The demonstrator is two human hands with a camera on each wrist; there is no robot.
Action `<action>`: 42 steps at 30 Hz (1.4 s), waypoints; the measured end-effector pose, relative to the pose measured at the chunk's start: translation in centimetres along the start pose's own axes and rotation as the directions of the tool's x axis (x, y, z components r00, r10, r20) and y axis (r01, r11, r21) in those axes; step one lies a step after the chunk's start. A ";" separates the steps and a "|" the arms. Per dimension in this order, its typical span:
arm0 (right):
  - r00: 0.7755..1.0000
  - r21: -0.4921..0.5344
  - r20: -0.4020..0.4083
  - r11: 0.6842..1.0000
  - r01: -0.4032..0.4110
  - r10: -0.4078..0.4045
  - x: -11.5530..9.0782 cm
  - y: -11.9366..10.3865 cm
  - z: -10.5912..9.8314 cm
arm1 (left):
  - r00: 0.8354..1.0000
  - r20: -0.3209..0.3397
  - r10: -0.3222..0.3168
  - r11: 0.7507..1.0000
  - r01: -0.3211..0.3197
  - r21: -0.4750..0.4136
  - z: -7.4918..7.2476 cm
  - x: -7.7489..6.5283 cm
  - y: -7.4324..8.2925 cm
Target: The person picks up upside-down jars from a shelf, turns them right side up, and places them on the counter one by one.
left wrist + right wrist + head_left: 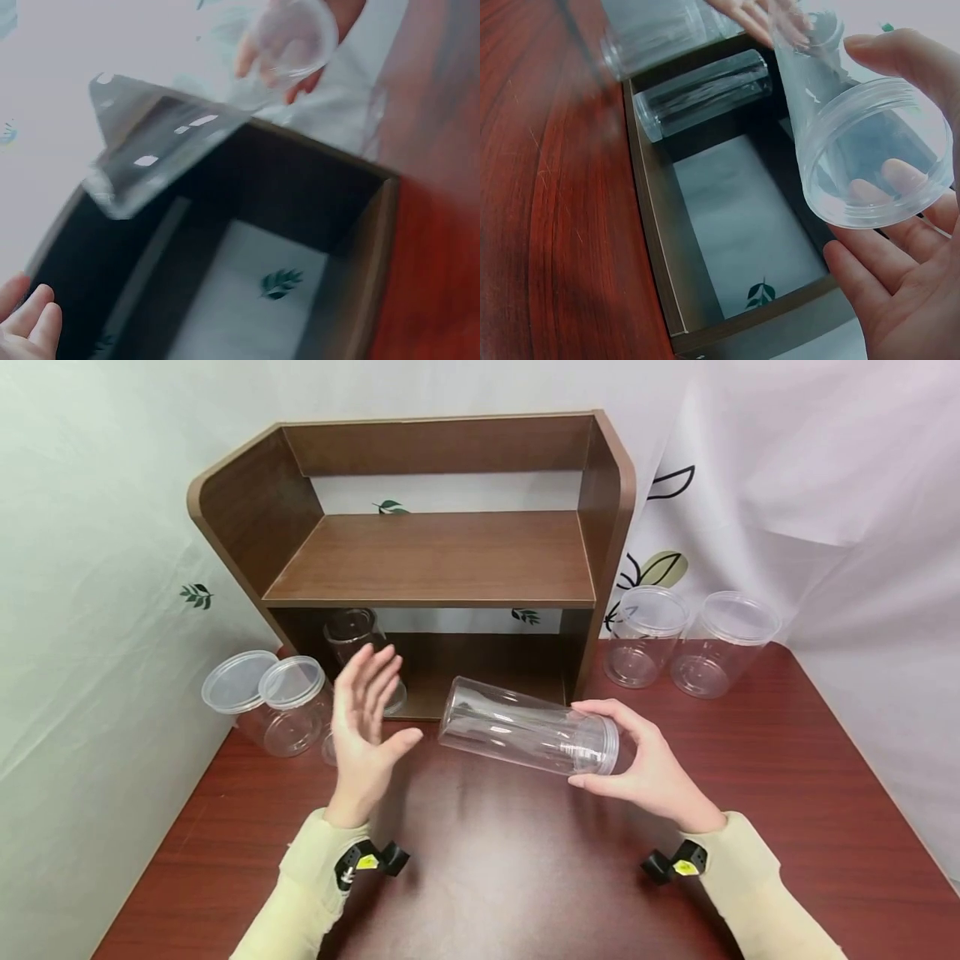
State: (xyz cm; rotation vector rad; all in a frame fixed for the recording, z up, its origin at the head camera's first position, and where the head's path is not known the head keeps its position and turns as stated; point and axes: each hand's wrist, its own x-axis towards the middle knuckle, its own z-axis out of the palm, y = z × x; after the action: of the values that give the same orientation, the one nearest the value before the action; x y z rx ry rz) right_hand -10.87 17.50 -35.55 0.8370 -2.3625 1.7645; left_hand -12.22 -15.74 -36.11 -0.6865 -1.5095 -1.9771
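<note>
My right hand (pixel 656 768) grips a tall clear plastic jar (pixel 517 727) around its lidded end, thumb on one side and fingers on the other. The jar lies almost sideways in the air in front of the shelf, its base pointing left. In the right wrist view, its translucent lid (pixel 877 154) faces the camera. Just left of the jar's base, my left hand (pixel 363 747) is raised with fingers extended and thumb apart, holding nothing. Behind the left hand, another clear jar (pixel 351 628) stands at the left of the lower shelf, partly hidden.
A brown two-tier wooden shelf (pixel 450 560) stands at the back of the reddish table (pixel 480 877). Two lidded jars (pixel 633 647) (pixel 712 660) stand to its right. More lidded jars (pixel 238 685) (pixel 294 718) are to its left, near the left hand. White patterned cloth hangs behind.
</note>
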 end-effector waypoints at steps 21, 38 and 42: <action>0.998 0.069 -0.060 0.997 0.037 -0.033 -0.4 3.7 -0.7 | 0.918 -0.376 0.126 0.923 0.030 0.382 -4.0 8.8 8.3; 0.970 0.126 -0.214 0.982 0.141 -0.112 -0.5 2.5 -2.3 | 0.883 -0.461 -0.089 0.892 0.276 0.357 -8.4 14.3 6.9; 0.963 0.083 -0.248 0.989 0.125 -0.101 -0.7 2.3 -3.1 | 0.881 -0.462 -0.102 0.889 0.289 0.355 -8.8 14.7 6.6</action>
State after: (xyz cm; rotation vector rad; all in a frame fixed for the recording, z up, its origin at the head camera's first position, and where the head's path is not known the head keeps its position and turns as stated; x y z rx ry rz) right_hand -12.16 21.04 -36.78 0.7038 -2.0489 1.8320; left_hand -18.70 -27.45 -23.58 0.0961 -1.6796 -1.7053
